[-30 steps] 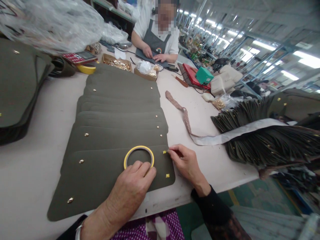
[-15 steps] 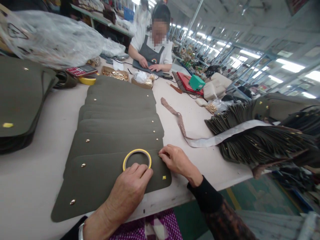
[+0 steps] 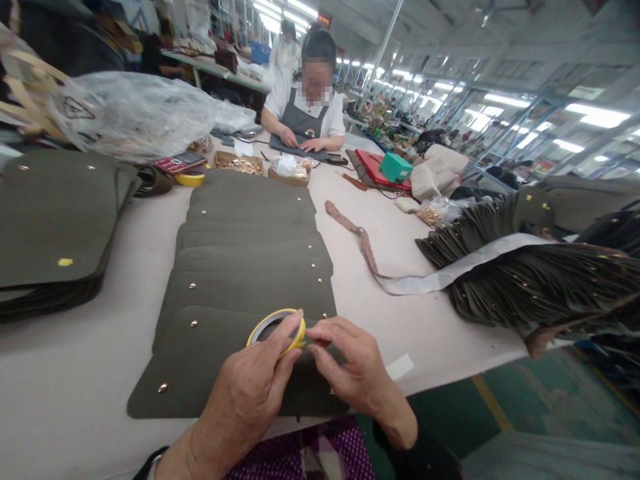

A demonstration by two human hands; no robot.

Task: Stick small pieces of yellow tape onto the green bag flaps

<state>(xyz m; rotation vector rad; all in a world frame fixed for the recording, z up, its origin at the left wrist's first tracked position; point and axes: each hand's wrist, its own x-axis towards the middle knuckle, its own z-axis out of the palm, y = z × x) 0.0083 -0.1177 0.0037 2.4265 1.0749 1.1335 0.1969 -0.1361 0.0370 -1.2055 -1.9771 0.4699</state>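
Golden pieces (image 3: 240,164) in cardboard boxes (image 3: 289,180)

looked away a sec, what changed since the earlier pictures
The right hand moved from the right edge of the front sheet leftward to the tape roll, which is now tilted. The left hand still holds the roll; the overlapping sheets stayed in place.

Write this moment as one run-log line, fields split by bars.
left hand: holds yellow tape roll | right hand: close beside roll, grip unclear | below hands: overlapping dark green panels, metal studs
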